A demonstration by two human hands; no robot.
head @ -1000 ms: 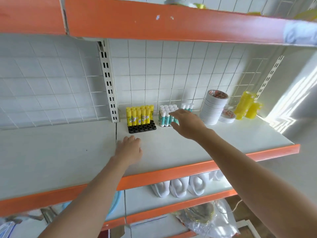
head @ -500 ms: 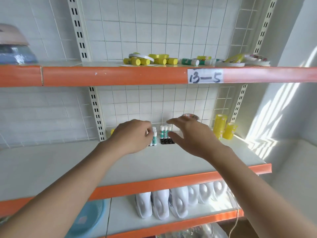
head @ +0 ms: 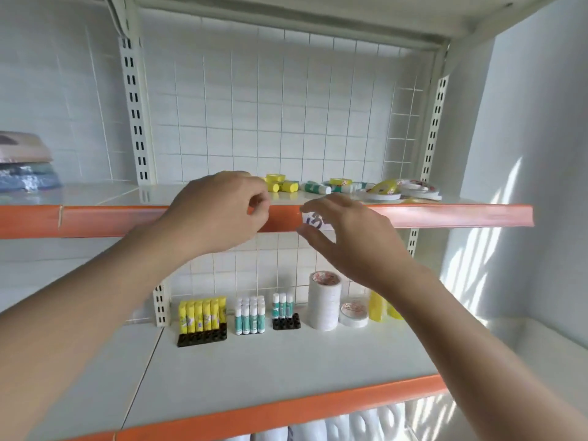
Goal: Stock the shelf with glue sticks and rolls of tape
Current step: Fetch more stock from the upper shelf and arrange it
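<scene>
We reach both hands up at the upper shelf (head: pixel 445 214), and neither one holds anything. Our left hand (head: pixel 219 211) has its fingers curled loosely on empty air, just in front of the loose yellow glue sticks (head: pixel 281 184) lying on their sides. Our right hand (head: pixel 346 237) hangs spread and relaxed before the orange edge, covering part of the white label (head: pixel 313 219).

Further right up there sit green-and-white glue sticks (head: pixel 315 187) and a jumble of flat tape rolls (head: pixel 401 190). Below, the lower shelf (head: pixel 286 361) already has yellow sticks in a black tray (head: pixel 203 337), white-and-teal sticks standing, and a tall tape stack (head: pixel 324 302).

The risk from here, as we judge it: those sticks lie on their sides near the lip, so a careless grab could roll one off the front. A knock to the tape pile could slide it too.
</scene>
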